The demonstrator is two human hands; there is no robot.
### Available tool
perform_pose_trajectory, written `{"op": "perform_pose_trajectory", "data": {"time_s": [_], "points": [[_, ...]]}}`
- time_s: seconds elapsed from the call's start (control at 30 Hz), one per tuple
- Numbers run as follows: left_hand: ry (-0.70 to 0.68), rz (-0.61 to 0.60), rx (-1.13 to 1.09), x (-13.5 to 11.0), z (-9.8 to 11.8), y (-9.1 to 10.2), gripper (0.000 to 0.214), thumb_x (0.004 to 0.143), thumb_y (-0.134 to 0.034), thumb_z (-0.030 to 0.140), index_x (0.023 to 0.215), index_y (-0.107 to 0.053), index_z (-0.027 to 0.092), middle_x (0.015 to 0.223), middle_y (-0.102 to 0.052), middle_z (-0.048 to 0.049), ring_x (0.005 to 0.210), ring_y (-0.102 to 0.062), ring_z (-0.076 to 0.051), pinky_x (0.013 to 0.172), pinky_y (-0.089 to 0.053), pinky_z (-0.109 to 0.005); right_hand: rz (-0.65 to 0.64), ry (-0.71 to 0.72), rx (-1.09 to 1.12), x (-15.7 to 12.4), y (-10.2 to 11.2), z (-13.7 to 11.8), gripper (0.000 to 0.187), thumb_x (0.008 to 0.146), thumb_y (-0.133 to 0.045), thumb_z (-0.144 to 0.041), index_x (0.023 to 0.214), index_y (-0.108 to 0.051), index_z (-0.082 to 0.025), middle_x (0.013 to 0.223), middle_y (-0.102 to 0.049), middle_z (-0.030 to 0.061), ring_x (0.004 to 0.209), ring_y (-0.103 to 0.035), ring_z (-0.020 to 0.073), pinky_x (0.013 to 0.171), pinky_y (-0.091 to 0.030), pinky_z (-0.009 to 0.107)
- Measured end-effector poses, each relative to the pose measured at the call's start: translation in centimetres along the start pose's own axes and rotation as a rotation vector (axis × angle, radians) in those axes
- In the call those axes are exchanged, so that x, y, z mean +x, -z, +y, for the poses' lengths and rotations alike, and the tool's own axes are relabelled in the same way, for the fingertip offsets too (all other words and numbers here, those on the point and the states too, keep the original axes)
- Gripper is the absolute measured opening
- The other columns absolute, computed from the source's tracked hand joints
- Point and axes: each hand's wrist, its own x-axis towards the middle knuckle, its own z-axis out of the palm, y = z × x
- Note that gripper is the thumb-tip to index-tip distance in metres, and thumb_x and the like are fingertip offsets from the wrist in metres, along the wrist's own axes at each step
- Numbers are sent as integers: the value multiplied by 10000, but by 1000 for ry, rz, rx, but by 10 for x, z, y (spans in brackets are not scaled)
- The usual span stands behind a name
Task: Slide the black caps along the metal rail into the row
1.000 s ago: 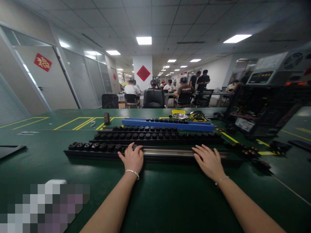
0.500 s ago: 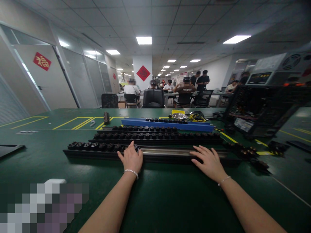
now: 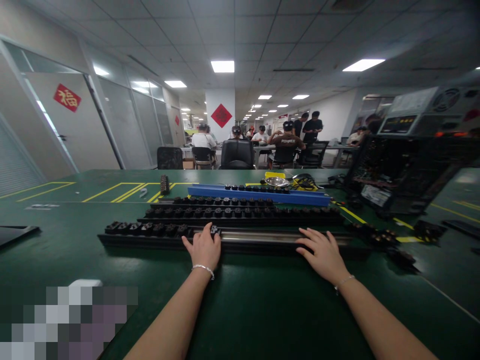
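A long black rail [image 3: 255, 240] with a bare metal strip lies across the green table in front of me, its left part filled with small black blocks [image 3: 146, 228]. My left hand [image 3: 203, 248] rests on the rail at the end of that row, fingers bunched around the last black block [image 3: 214, 230]. My right hand [image 3: 323, 252] lies flat on the rail's right part, fingers spread, holding nothing. Two more black rails [image 3: 240, 215] full of blocks lie behind it.
A blue rail [image 3: 258, 194] lies further back with a metal bowl [image 3: 276, 181] beyond it. Loose black blocks [image 3: 386, 239] sit at the right, below an open machine frame [image 3: 408, 165]. A white object [image 3: 84, 284] lies near left. People sit at desks far behind.
My left hand's fingers have drawn together on the last block at the end of the row. My right hand has stayed flat on the rail. The view tipped slightly.
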Motion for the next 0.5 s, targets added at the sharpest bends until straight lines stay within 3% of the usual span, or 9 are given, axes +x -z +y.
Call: {"op": "perform_pose_trajectory", "data": {"time_s": [0.5], "points": [[-23, -5, -10, 1, -2, -1, 413, 835, -412, 365, 1213, -538, 258, 941, -689, -77, 1035, -563, -239, 1065, -48, -626, -4, -14, -4, 0, 0, 0, 358, 829, -410, -536, 951, -685, -342, 1290, -552, -9, 1243, -421, 257, 1043, -162, 596]]}}
